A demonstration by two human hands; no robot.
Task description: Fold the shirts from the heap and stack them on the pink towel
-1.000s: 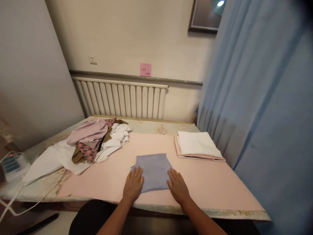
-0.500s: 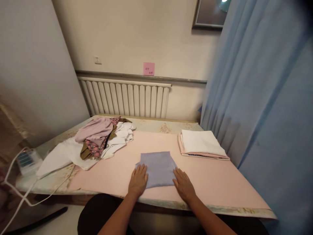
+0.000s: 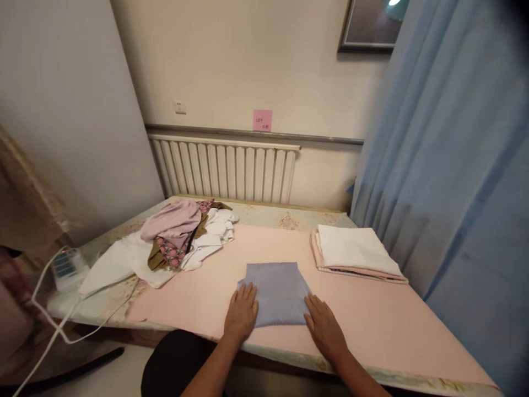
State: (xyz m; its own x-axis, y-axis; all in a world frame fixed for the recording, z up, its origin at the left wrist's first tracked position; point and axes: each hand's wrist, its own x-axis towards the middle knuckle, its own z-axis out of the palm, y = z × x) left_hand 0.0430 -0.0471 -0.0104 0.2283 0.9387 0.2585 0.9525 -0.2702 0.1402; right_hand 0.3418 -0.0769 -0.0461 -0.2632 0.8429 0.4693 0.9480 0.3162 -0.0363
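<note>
Head view: the blue ribbed cloth [image 3: 279,292] lies flat at the near middle of the pink sheet [image 3: 372,320], between the two hands. The left hand [image 3: 242,314] rests on the cloth's left edge, palm down, fingers extended and closely set. The right hand [image 3: 325,326] rests on the right edge in the same posture. Neither hand grips; both are spread flat, set apart by most of the cloth's width. The step in hand appears to be smoothing and squaring the cloth.

For a good result, apply light, equal pressure through both palms. Work from the middle outward; ribbed fabric probably stretches if dragged. Check the left edge, where a small corner juts out beside the left fingertips (tuck it under before pressing further). The right edge slants outward toward the near side; aligning it with the straighter far edge should give a neater shape. Lift the hands straight up on release, since a sliding exit could pull the layers askew.

Keep the work clear of the loose heap of clothes [image 3: 173,223] at far left and the folded stack [image 3: 355,248] at far right.
</note>
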